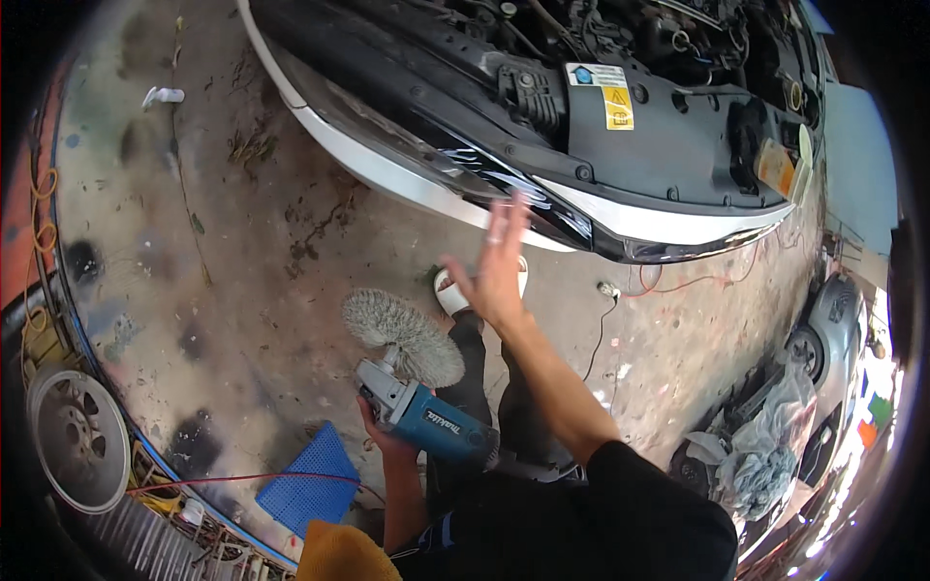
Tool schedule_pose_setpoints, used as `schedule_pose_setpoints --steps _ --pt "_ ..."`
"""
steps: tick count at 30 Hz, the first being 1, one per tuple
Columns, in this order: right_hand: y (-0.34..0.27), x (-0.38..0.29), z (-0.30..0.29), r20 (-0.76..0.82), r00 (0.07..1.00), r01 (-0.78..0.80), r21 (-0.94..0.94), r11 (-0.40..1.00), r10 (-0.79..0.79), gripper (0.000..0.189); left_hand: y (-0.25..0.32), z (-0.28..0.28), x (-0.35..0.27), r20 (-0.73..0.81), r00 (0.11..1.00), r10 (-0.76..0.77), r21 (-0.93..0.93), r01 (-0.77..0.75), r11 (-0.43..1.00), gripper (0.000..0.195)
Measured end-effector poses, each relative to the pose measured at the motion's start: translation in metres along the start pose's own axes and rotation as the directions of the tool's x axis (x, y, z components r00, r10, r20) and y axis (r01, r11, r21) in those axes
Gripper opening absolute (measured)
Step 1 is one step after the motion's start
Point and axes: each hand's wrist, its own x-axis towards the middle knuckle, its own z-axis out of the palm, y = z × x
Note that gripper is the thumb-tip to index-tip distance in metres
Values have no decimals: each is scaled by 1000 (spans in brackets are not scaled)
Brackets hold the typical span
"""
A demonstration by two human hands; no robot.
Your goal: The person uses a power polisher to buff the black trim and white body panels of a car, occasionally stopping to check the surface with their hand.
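Note:
My left hand (pixel 389 437) supports a teal Makita rotary polisher (pixel 445 425) from beneath, near its gear head. A grey wool polishing pad (pixel 403 335) is fitted to it and faces away from me. My right hand (pixel 495 279) is stretched forward, blurred, thumb apart from the fingers and nothing in it. Its fingertips overlap the edge of a car headlight (pixel 523 187); whether they touch it I cannot tell. Whitish streaks cross the dark, glossy headlight. Beside it runs the white bumper (pixel 385 174), below the raised front of the engine bay (pixel 639 145).
A container with orange contents (pixel 776 168) sits on the car's front edge. A blue perforated mat (pixel 312 476), a white spray bottle (pixel 166 95) and a cable connector (pixel 607 290) lie on the stained floor. A wheel rim (pixel 78 443) stands left. A red hose (pixel 247 477) crosses the lower left.

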Motion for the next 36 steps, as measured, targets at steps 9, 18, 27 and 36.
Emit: schedule_pose_setpoints --steps 9,18,27,36 --pt "-96 97 61 79 979 196 -72 978 -190 99 3 -21 -6 -28 994 108 -35 -109 993 80" --pt "-143 145 85 328 852 490 -225 842 -408 99 15 6 -10 -87 979 187 -130 -197 972 77" --pt "-175 226 107 263 832 552 -464 693 -488 90 10 -16 -10 37 985 170 -189 -161 969 80" --pt "-157 241 77 618 754 656 -688 310 -222 90 3 -27 -6 -124 972 201 -144 -219 965 81"
